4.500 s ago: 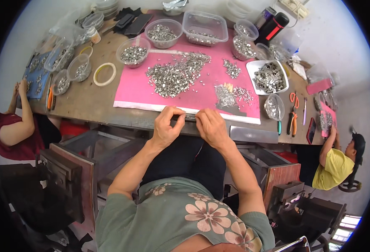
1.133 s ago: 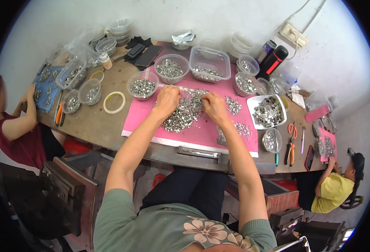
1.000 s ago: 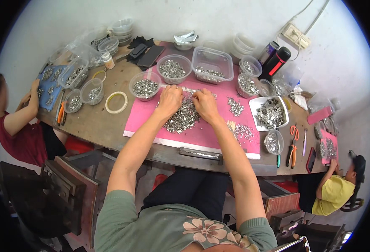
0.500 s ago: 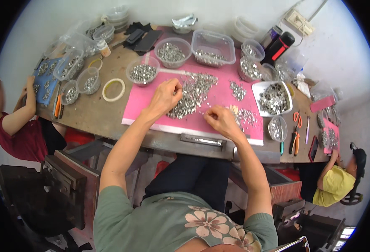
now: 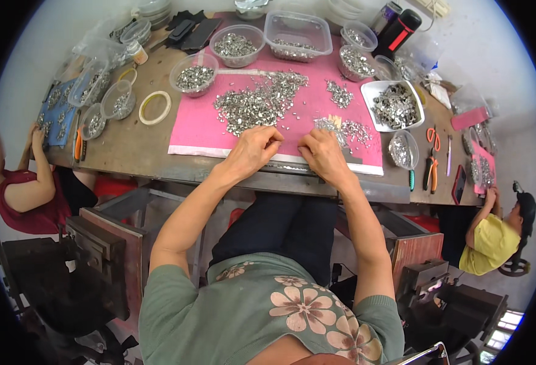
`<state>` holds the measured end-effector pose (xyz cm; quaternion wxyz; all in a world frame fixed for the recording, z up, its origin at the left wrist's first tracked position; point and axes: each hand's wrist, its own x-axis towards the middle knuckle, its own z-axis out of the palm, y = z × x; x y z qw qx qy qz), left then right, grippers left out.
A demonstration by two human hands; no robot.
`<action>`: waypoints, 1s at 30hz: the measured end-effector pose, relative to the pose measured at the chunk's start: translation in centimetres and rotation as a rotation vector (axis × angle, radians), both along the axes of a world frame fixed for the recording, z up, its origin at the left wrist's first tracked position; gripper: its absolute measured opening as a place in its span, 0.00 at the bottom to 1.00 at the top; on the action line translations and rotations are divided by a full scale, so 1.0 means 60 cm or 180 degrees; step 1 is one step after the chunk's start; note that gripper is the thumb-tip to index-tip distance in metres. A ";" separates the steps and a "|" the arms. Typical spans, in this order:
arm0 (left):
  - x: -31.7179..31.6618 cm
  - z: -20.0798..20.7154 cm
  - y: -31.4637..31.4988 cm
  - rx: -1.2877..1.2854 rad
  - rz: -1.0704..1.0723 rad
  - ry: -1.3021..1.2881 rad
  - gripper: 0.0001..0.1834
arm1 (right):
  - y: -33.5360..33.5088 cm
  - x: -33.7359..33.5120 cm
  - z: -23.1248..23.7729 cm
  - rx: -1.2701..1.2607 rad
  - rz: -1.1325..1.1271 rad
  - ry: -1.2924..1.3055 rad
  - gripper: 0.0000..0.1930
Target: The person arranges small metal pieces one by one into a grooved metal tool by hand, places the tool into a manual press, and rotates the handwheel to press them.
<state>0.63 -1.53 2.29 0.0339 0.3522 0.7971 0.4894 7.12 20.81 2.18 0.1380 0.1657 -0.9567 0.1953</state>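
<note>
Metal pieces (image 5: pixel 256 104) lie heaped on a pink mat (image 5: pixel 189 131) just beyond the left hand (image 5: pixel 254 151); its fingers and those of the right hand (image 5: pixel 326 153) curl inward, whether on anything I cannot tell; a tape roll (image 5: pixel 153 121) sits to the left, pliers (image 5: pixel 427 174) to the right; behind the pieces, a rectangular tub (image 5: pixel 298 25) and a round tub (image 5: pixel 241 62) hold more, as does a white dish (image 5: pixel 371 89).

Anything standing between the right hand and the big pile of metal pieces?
Nothing visible blocks it: only pink mat and a few loose pieces lie between the right hand and the big pile.
</note>
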 end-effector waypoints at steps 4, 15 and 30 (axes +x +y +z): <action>-0.011 -0.019 -0.005 -0.0044 -0.0020 0.0831 0.05 | 0.014 0.008 0.000 -0.0560 -0.0145 0.0089 0.04; -0.019 0.004 -0.010 -0.0531 -0.0457 0.0951 0.06 | 0.018 0.014 0.010 -0.0207 -0.0131 -0.0093 0.04; -0.017 -0.016 0.001 -0.0670 -0.0257 0.1621 0.05 | -0.023 0.113 -0.031 -0.1962 -0.0689 0.0098 0.03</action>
